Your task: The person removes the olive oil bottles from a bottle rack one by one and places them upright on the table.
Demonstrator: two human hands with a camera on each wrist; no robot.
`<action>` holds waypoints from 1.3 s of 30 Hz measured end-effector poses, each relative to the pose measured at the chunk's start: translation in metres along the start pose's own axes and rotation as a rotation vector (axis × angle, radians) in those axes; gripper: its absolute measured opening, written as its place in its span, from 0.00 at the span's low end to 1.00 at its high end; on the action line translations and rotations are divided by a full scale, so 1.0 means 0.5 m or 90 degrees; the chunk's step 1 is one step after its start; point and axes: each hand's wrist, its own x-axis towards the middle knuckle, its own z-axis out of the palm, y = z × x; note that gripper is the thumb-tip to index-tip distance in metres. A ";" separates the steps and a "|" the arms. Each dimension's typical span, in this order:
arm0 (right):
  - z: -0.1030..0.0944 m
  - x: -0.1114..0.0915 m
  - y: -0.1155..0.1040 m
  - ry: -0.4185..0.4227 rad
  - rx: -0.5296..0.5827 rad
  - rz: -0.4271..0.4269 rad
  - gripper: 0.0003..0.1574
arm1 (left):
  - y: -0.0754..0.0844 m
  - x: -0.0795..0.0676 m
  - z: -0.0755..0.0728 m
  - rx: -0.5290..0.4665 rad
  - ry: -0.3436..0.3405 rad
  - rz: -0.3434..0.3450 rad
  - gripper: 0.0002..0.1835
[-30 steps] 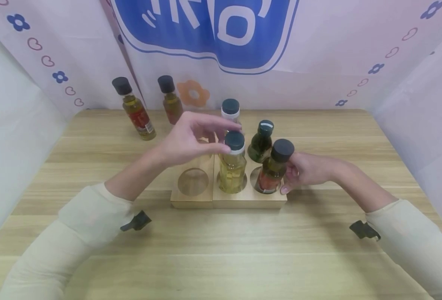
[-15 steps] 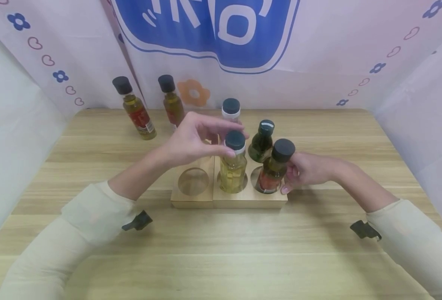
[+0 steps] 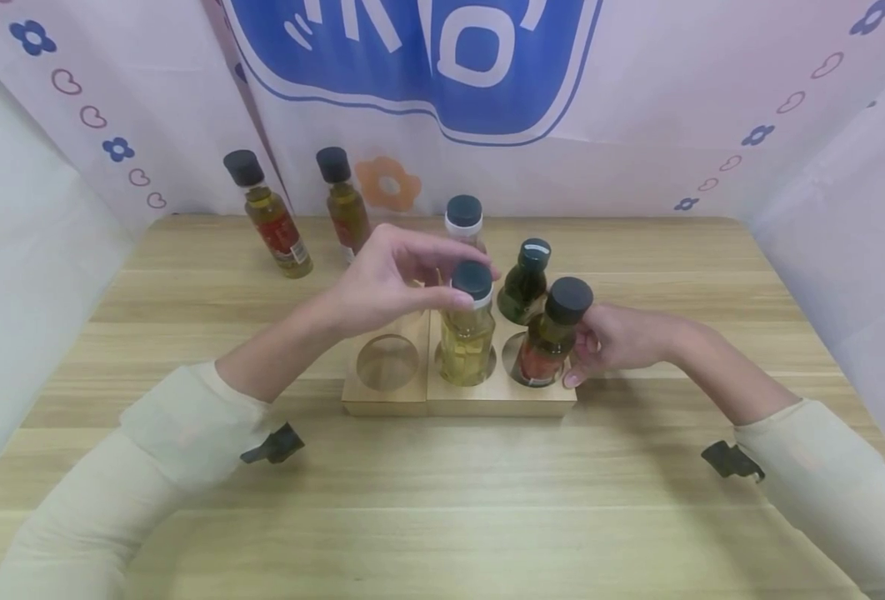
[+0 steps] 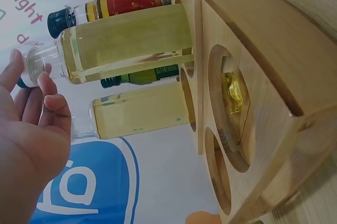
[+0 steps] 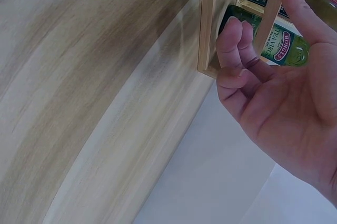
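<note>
My left hand [image 3: 382,279] pinches the dark green cap of a clear glass bottle of pale yellow oil [image 3: 467,350]. That bottle stands upright in a front hole of the wooden bottle rack [image 3: 457,407]; the left wrist view shows thumb and fingers about its cap [image 4: 22,81]. My right hand [image 3: 615,337] grips the rack's right end. In the right wrist view its thumb lies on the upper board [image 5: 274,11], with curled fingers below. Beside it, a black-capped, red-labelled bottle [image 3: 543,354] sits in the right front hole.
Behind are a dark green bottle [image 3: 523,292] in the rack and a second pale oil bottle [image 4: 145,109], partly hidden by my left hand in the head view. The front left hole [image 3: 387,363] holds no bottle. Two red-labelled oil bottles [image 3: 281,237] [image 3: 347,212] stand at the back left.
My left hand has shifted slightly right, its fingers reaching further about the cap. The right hand, rack and bottles look unchanged.
</note>
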 end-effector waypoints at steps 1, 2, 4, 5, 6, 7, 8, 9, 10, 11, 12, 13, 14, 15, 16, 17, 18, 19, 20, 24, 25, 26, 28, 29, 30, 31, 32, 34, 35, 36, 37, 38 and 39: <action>0.000 0.000 0.000 0.000 0.000 0.001 0.33 | 0.001 -0.001 0.001 0.001 0.004 0.000 0.19; 0.000 0.000 0.000 0.001 0.000 0.004 0.33 | 0.002 -0.001 0.002 0.003 0.008 0.000 0.19; 0.000 -0.001 -0.001 0.001 0.002 0.006 0.34 | 0.005 -0.003 0.004 0.005 0.017 -0.003 0.20; 0.000 -0.001 -0.001 0.001 0.003 0.005 0.34 | 0.006 -0.003 0.005 0.010 0.022 -0.007 0.20; 0.000 -0.001 -0.002 0.002 0.002 0.007 0.34 | 0.007 -0.004 0.007 0.013 0.027 -0.009 0.20; 0.000 -0.001 -0.002 0.002 0.002 0.008 0.34 | 0.008 -0.004 0.008 0.013 0.031 -0.013 0.20; 0.000 -0.001 -0.002 0.001 0.001 0.009 0.34 | 0.008 -0.005 0.010 0.014 0.037 -0.016 0.19; 0.000 -0.001 -0.002 0.001 0.001 0.008 0.34 | 0.009 -0.005 0.012 0.015 0.042 -0.018 0.19; 0.000 -0.001 -0.002 0.001 0.002 0.007 0.34 | 0.009 -0.006 0.013 0.016 0.046 -0.021 0.19; 0.000 -0.001 -0.002 0.000 0.002 0.006 0.34 | 0.009 -0.006 0.015 0.017 0.049 -0.022 0.19; 0.000 -0.001 -0.002 -0.001 0.002 0.004 0.34 | 0.009 -0.007 0.016 0.018 0.052 -0.021 0.20; 0.000 -0.001 -0.001 -0.002 0.002 0.003 0.34 | 0.010 -0.007 0.017 0.018 0.055 -0.020 0.19; 0.001 0.000 -0.001 -0.002 0.002 0.002 0.34 | 0.010 -0.007 0.018 0.017 0.058 -0.021 0.19; 0.001 0.000 -0.001 -0.002 0.001 0.003 0.34 | 0.011 -0.008 0.020 0.014 0.060 -0.022 0.19; 0.001 0.000 -0.001 -0.001 0.000 0.004 0.34 | 0.012 -0.008 0.021 0.009 0.064 -0.023 0.19; 0.001 0.000 -0.001 -0.001 -0.001 0.007 0.34 | 0.012 -0.009 0.022 0.005 0.067 -0.023 0.20; 0.001 0.000 -0.001 0.000 -0.001 0.010 0.34 | 0.012 -0.009 0.023 0.000 0.071 -0.024 0.19; 0.001 -0.001 -0.001 0.000 0.000 0.014 0.34 | 0.012 -0.009 0.024 -0.006 0.076 -0.025 0.19; 0.001 -0.001 -0.002 0.001 0.000 0.016 0.34 | 0.011 -0.009 0.025 -0.010 0.080 -0.025 0.19; 0.001 -0.001 -0.002 -0.001 0.005 0.017 0.34 | 0.009 -0.009 0.026 -0.020 0.094 -0.022 0.19; 0.001 -0.001 -0.002 -0.002 0.006 0.014 0.34 | 0.010 -0.009 0.026 -0.024 0.097 -0.020 0.19; 0.001 -0.001 -0.002 -0.002 0.008 0.012 0.34 | 0.010 -0.008 0.026 -0.028 0.101 -0.017 0.19; 0.001 0.000 -0.002 -0.004 0.012 0.006 0.34 | 0.012 -0.007 0.027 -0.039 0.107 -0.010 0.19; 0.001 0.000 -0.001 -0.005 0.012 0.005 0.34 | 0.013 -0.007 0.027 -0.045 0.111 -0.007 0.19; 0.000 0.000 -0.001 -0.006 0.014 0.003 0.34 | 0.015 -0.006 0.027 -0.048 0.115 -0.005 0.19; 0.001 0.000 -0.001 -0.007 0.014 0.002 0.34 | 0.016 -0.006 0.028 -0.051 0.118 -0.004 0.19; 0.001 0.000 0.000 -0.008 0.015 0.002 0.34 | 0.017 -0.006 0.028 -0.053 0.120 -0.004 0.19; 0.001 0.000 0.001 -0.010 0.017 0.003 0.34 | 0.019 -0.005 0.029 -0.051 0.125 -0.008 0.19; 0.001 0.000 0.002 -0.010 0.017 0.002 0.35 | 0.019 -0.005 0.029 -0.050 0.128 -0.010 0.20; 0.001 0.000 0.002 -0.010 0.017 0.002 0.35 | 0.020 -0.004 0.030 -0.051 0.132 -0.011 0.20; 0.001 0.000 0.002 -0.009 0.017 0.002 0.35 | 0.020 -0.004 0.030 -0.053 0.136 -0.013 0.20; 0.001 0.001 0.002 -0.009 0.017 0.000 0.36 | 0.021 -0.003 0.031 -0.055 0.141 -0.013 0.20; 0.001 0.001 0.002 -0.007 0.016 -0.002 0.37 | 0.021 -0.003 0.031 -0.058 0.145 -0.010 0.20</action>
